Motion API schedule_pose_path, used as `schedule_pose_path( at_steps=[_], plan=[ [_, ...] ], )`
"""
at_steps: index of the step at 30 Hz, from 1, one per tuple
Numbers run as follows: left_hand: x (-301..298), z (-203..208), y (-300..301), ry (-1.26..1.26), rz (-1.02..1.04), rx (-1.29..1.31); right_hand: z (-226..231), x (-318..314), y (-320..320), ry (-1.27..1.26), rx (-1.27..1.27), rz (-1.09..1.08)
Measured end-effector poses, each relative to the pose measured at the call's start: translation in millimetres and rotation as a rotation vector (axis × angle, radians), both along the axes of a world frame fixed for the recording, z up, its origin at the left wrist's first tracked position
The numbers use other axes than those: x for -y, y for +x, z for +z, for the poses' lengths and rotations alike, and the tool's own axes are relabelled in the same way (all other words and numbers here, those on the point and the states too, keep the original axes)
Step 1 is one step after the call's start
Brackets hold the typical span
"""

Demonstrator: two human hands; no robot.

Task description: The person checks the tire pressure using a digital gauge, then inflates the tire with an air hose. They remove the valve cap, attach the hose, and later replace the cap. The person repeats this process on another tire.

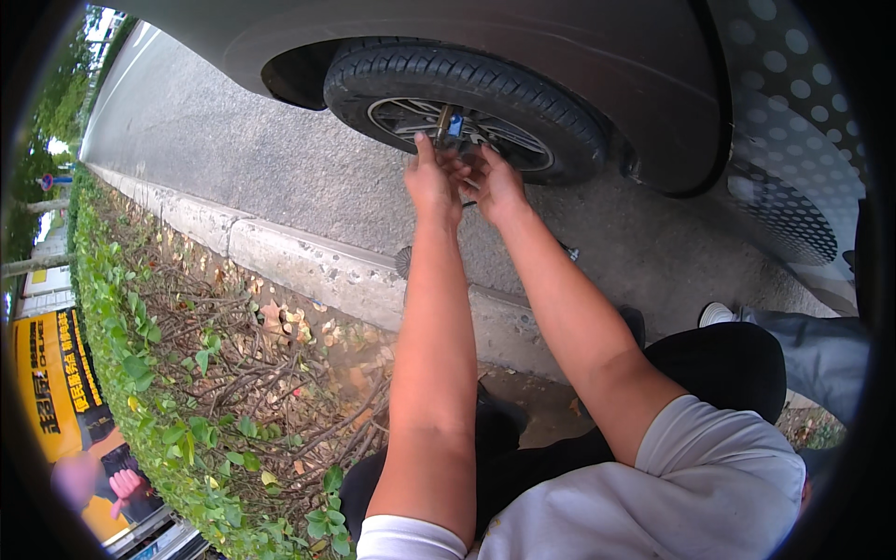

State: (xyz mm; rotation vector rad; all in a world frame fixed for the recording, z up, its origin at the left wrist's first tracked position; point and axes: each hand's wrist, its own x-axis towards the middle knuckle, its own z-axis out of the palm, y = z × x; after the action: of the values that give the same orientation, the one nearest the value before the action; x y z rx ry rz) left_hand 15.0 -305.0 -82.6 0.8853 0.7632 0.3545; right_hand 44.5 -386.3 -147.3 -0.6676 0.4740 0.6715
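A car wheel [439, 79] with a black tyre and a silver spoked rim stands before me under the car's arch. At its hub sits a small fitting [455, 125], part blue and part brass-coloured, whose exact kind I cannot make out. My left hand [433, 185] is just below this fitting, its fingers curled inward and one digit pointing up. Close beside it, my right hand [497, 183] has its fingers bent toward the left one. Both hands are closed near the hub, and whatever lies between their fingers is too small and dark to name.
The dark car body [597, 56] overhangs the wheel. A concrete kerb [308, 266] runs between the asphalt [243, 140] and a planted strip with a green hedge [140, 373]. At the right, another person's grey trouser leg [821, 359] and shoe [716, 314] are close to me.
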Motion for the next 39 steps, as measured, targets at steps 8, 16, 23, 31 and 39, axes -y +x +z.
schedule_pose_path(
  at_steps=[8,16,23,31,39],
  plan=[
    [0.3,-6.4,3.9,0.198,-0.003,-0.009,10.0,-0.4,5.7,-0.109,0.091,0.01],
    [2.5,1.2,0.5,-0.022,-0.045,-0.013,17.3,0.4,6.2,-0.097,0.099,-0.002],
    [-3.4,-4.3,3.0,0.161,-0.043,-0.039,31.5,-10.0,15.6,-0.395,0.685,-0.016],
    [-33.8,6.1,23.5,0.828,-0.414,-0.476,30.7,-5.4,42.6,-0.828,0.968,0.354],
    [-55.8,13.0,34.3,0.985,-0.557,-0.541,22.7,-23.3,28.7,-1.145,1.25,-0.053]
  ],
)
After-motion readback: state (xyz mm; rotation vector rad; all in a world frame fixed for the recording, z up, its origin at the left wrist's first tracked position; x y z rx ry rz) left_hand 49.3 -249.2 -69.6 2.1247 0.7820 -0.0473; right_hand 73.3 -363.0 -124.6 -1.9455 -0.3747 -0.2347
